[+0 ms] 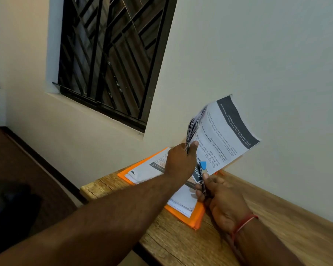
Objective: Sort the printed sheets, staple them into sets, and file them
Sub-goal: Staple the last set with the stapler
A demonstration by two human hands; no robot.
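Head view: left hand (178, 160) grip pinches fanned sheets (223, 131) above it; right hand (221, 198) clasps pen (203, 169).

The wooden table (267, 217) in front of me runs along the wall (257, 54); an orange folder (197, 215) lies flat on it, at its far left end.

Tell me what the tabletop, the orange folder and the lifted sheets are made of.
Tabletop: wood or wood-look laminate, matte; grain and knots show. Orange folder: probably thin plastic or card, smooth, uniform colour. Lifted sheets: printed paper, matte; they bend and fan.
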